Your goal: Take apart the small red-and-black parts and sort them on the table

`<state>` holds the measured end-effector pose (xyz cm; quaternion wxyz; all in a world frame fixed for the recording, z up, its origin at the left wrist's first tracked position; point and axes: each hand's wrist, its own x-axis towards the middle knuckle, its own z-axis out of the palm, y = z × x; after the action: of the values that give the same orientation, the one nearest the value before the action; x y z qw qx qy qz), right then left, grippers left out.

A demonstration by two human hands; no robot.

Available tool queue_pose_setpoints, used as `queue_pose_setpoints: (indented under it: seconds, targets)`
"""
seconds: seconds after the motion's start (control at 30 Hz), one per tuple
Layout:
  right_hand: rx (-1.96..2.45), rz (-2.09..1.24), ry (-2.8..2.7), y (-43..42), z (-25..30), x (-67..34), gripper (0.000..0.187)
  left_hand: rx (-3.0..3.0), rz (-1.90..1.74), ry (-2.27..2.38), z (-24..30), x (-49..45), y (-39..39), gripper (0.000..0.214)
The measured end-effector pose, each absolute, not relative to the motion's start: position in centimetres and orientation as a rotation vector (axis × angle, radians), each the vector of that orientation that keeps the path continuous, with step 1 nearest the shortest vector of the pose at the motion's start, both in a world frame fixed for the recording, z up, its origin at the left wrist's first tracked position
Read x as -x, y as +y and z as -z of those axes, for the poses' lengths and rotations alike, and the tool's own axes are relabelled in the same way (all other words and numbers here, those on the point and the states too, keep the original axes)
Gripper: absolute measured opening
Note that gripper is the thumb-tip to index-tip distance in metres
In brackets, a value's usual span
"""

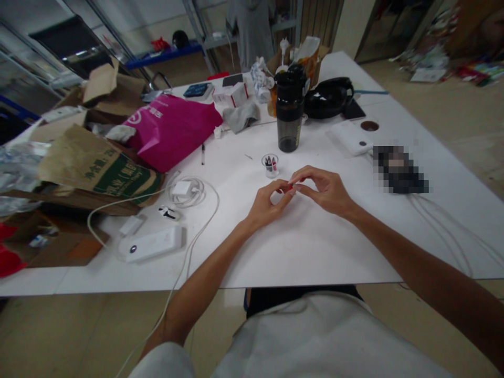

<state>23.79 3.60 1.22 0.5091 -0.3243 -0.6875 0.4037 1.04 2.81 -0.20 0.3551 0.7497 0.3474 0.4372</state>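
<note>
My left hand (270, 202) and my right hand (326, 190) meet at the fingertips above the white table (252, 257). Between them they pinch a small red piece (291, 186), mostly covered by the fingers, so its kind cannot be made out. Just beyond my left hand stands a small clear cup (271, 172) with several slim black and red pieces in it. Farther back, a dark shaker bottle (289, 110) stands upright. A thin, short object (248, 156) lies left of the cup.
To the left lie a coiled white cable (197, 195), a white power bank (155, 244), a pen (203, 154), a magenta bag (173, 128) and cardboard boxes (51, 236). At the right are a white box (348, 137) and a blurred-out dark object (401, 170) with cables. The table's front edge runs below my forearms.
</note>
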Motion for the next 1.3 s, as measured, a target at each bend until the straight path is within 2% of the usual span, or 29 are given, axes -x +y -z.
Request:
queue_pose_setpoints:
  seconds: [0.2, 0.47, 0.6, 0.9, 1.1, 1.3]
  targets:
    - [0.746, -1.101, -1.56, 3.6, -1.5, -23.8, 0.039, -1.68, -1.007, 0.717, 0.0, -1.0, 3.2, 0.045]
    - [0.71, -1.328, -1.334, 3.3, -2.3, -23.7, 0.047, -1.461, -0.864, 0.629, -0.6, -0.5, 3.2, 0.046]
    - [0.739, -1.217, -1.294, 3.6, -2.7, -23.9, 0.048, -1.454, -0.816, 0.622, -0.3, -0.6, 3.2, 0.045]
    - [0.876, -0.882, -1.262, 6.3, -1.5, -26.1, 0.044, -1.369, -1.067, 0.733, -1.9, 1.7, 4.9, 0.052]
    - [0.911, -0.619, -1.371, 7.6, -1.1, -27.7, 0.034, -1.361, -1.222, 0.845, -3.2, 4.9, 6.2, 0.047]
    - [0.952, -0.581, -1.557, 7.7, -0.7, -28.2, 0.03, -1.249, -1.259, 0.937, -2.8, 7.7, 6.2, 0.034]
